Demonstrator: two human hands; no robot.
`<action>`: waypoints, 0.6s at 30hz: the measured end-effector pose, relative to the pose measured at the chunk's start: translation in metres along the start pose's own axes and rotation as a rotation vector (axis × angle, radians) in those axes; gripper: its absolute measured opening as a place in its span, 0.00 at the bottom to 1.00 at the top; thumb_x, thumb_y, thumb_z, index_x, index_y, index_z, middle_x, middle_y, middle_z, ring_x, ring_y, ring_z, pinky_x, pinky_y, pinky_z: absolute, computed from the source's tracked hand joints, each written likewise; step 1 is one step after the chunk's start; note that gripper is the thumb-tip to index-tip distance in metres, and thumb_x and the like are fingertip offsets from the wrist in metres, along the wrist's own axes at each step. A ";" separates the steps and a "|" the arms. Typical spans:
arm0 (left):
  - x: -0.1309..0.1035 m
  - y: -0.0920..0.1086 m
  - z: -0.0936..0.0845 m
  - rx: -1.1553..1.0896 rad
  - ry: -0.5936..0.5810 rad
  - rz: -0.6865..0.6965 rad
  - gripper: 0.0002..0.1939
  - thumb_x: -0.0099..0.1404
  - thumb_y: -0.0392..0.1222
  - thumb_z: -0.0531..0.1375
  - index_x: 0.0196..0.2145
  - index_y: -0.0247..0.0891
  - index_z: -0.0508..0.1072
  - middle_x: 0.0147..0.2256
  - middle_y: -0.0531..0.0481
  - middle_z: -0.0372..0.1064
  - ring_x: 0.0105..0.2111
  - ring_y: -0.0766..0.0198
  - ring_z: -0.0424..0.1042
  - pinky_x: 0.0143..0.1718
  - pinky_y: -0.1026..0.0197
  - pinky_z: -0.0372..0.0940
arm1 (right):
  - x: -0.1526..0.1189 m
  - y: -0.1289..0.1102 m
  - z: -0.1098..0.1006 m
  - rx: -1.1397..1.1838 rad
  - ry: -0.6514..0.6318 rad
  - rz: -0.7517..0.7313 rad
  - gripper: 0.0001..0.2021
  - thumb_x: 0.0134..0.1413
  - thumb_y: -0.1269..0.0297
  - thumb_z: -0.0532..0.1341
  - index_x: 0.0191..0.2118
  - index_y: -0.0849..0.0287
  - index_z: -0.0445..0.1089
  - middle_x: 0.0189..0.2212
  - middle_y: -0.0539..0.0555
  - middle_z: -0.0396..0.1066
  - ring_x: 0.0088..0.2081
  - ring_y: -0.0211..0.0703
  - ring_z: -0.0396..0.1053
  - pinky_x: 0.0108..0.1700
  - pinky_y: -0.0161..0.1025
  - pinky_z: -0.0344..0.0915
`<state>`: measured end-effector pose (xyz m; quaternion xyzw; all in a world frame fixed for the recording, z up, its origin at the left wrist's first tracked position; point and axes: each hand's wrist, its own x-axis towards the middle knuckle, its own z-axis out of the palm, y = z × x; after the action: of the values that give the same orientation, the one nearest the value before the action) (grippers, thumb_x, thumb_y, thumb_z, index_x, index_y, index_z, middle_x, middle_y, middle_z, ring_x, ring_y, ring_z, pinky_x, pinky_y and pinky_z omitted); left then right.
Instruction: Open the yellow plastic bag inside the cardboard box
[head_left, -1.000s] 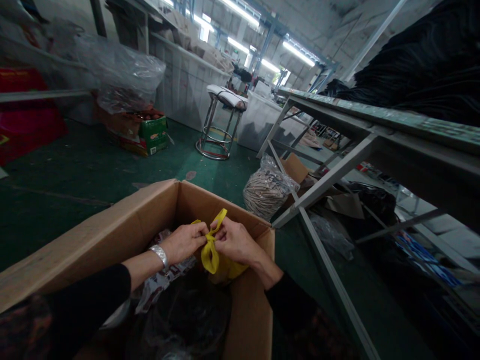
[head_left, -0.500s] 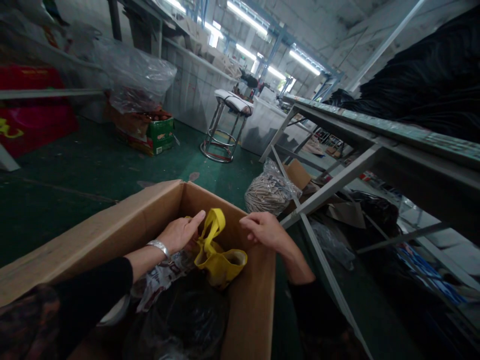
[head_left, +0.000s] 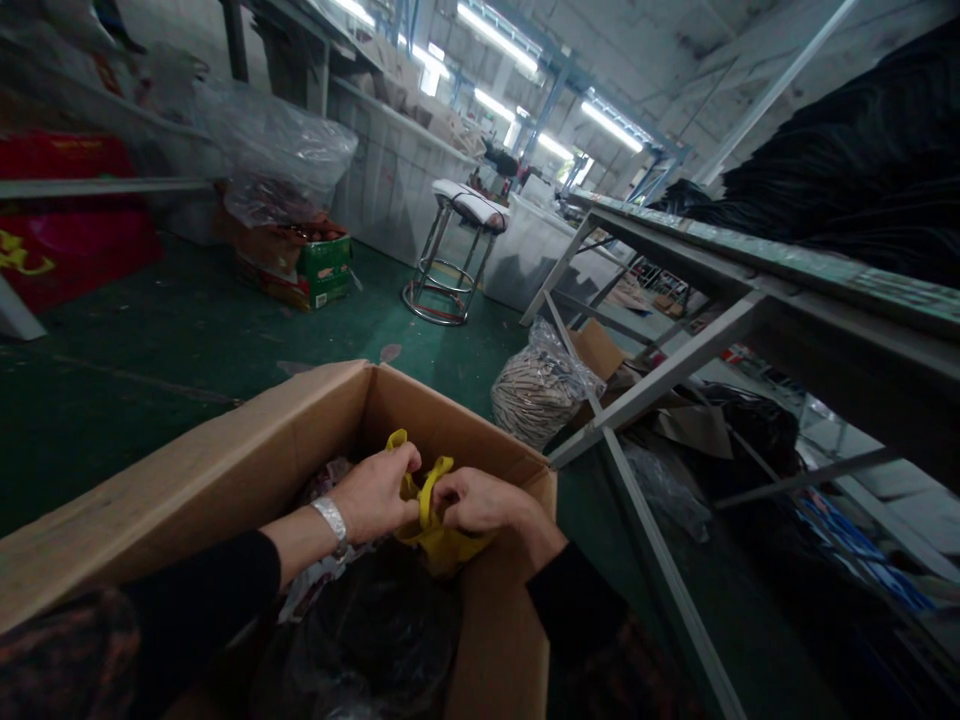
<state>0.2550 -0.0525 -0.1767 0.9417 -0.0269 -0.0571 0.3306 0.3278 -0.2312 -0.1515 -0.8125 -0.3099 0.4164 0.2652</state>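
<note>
A yellow bag (head_left: 439,535) is held inside a cardboard box (head_left: 225,455), at the box's far corner (roughly 1 o'clock from the box's middle). The left hand (head_left: 375,492) is closed on one yellow handle (head_left: 397,442) at approx. 11 o'clock of the bag; a silver bracelet (head_left: 330,520) is worn on that wrist. The right hand (head_left: 476,500) is closed on the other handle loop (head_left: 429,490), just beside the left, knuckles nearly touching. Both grips are pinches on thin strap, not on the bag body. Beneath the bag a dark plastic sack (head_left: 375,630) and a printed wrapper (head_left: 315,590) are seen.

The step in hand is judged to be a tying of the handles. It would be done well if both straps were kept taut and level, w/ the pull shared evenly btw. the hands (an uneven pull could tip the bag's mouth). The knot should be drawn down close to the mouth, and the bag kept low in the box.

At 12 o'clock on the green floor (head_left: 150,340) a stool (head_left: 454,250) stands; at 2 o'clock a clear bag of cord (head_left: 540,385) lies by a table (head_left: 750,260).
</note>
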 end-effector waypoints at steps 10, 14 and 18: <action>0.001 -0.007 -0.008 0.133 0.116 -0.135 0.18 0.60 0.24 0.48 0.45 0.35 0.65 0.46 0.40 0.65 0.44 0.48 0.69 0.43 0.51 0.61 | -0.044 -0.028 -0.026 0.948 0.351 -0.367 0.12 0.32 0.72 0.69 0.24 0.62 0.66 0.40 0.52 0.73 0.31 0.35 0.71 0.37 0.34 0.69; -0.001 0.010 -0.027 0.051 0.193 -0.115 0.15 0.64 0.30 0.47 0.47 0.39 0.63 0.47 0.45 0.66 0.46 0.54 0.70 0.45 0.55 0.61 | -0.076 -0.039 -0.042 0.802 0.258 -0.419 0.13 0.41 0.73 0.68 0.37 0.59 0.79 0.50 0.54 0.72 0.30 0.35 0.74 0.37 0.34 0.70; -0.007 0.038 -0.046 -0.240 0.354 -0.084 0.16 0.71 0.53 0.44 0.41 0.40 0.64 0.33 0.51 0.69 0.35 0.59 0.70 0.38 0.60 0.60 | -0.070 -0.031 -0.038 0.708 0.159 -0.266 0.14 0.43 0.69 0.65 0.39 0.60 0.80 0.54 0.57 0.70 0.39 0.41 0.76 0.43 0.38 0.72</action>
<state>0.2530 -0.0534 -0.1166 0.8912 0.0780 0.0925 0.4373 0.3186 -0.2682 -0.0750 -0.6533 -0.2281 0.3953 0.6040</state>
